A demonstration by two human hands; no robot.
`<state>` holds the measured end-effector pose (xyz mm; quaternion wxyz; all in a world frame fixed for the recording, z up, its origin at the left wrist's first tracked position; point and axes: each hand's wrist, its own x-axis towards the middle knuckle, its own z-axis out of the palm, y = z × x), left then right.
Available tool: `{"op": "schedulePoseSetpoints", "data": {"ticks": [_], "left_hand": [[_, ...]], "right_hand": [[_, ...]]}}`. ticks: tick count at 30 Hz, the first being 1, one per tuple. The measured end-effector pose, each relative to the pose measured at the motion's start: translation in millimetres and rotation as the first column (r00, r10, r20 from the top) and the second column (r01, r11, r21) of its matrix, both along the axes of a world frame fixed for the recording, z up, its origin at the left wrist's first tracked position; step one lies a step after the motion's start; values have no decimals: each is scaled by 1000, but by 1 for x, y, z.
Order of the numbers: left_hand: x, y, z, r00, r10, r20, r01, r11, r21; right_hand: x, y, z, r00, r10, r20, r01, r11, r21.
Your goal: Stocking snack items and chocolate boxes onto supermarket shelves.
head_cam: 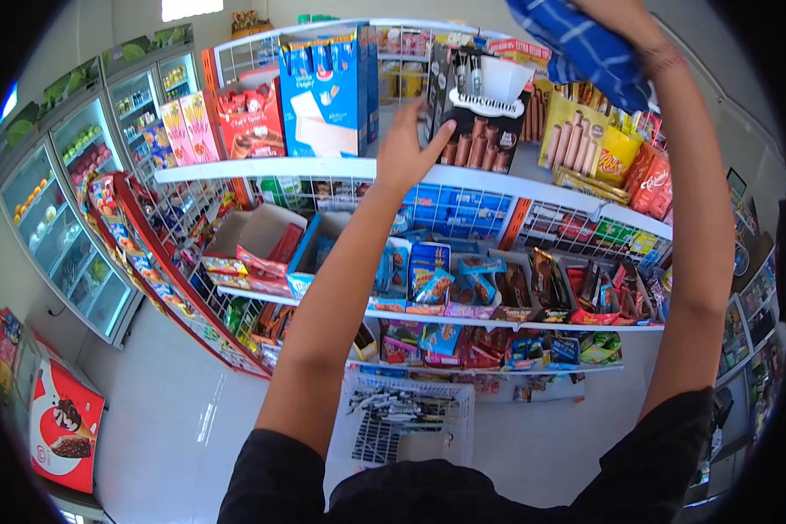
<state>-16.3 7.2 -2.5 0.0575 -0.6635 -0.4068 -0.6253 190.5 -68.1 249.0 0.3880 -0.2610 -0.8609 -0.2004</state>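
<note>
At the upper shelf, my left hand (406, 147) is raised with thumb and fingers apart. It sits at the left edge of a black display box of Chocolatos wafer rolls (488, 124); whether it presses on the box I cannot tell. A few wrapped sticks stand in the box's open top. My right hand (619, 23), up at the top edge and partly cut off, grips a blue checked cloth (586, 52). The cloth hangs before the upper right of the shelf. Left of my left hand stands a tall blue wafer box (321, 98).
The white upper shelf (340, 169) also bears a red snack box (252, 121) and yellow wafer-roll packs (573, 137). Lower shelves hold boxes of wrapped bars (432, 285). A white plastic basket (465, 393) with wrapped sticks is below me. Glass-door fridges (82, 216) line the left.
</note>
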Motion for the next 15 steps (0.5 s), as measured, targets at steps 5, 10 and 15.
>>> {"op": "schedulePoseSetpoints", "data": {"ticks": [5,10,15], "left_hand": [[29,-87,-90,875,-390,285,309,906,289],[88,-226,-256,698,-481,530,683,670,-292],[119,-281,-366,561,129,818,791,208,-575]], "right_hand": [[45,-61,-137,991,23,-134,-41,991,-129],[15,-80,-375,839,-243,-487,-212,678,-704],[42,-102,-607,701,-625,-343,-233,254,-939]]}}
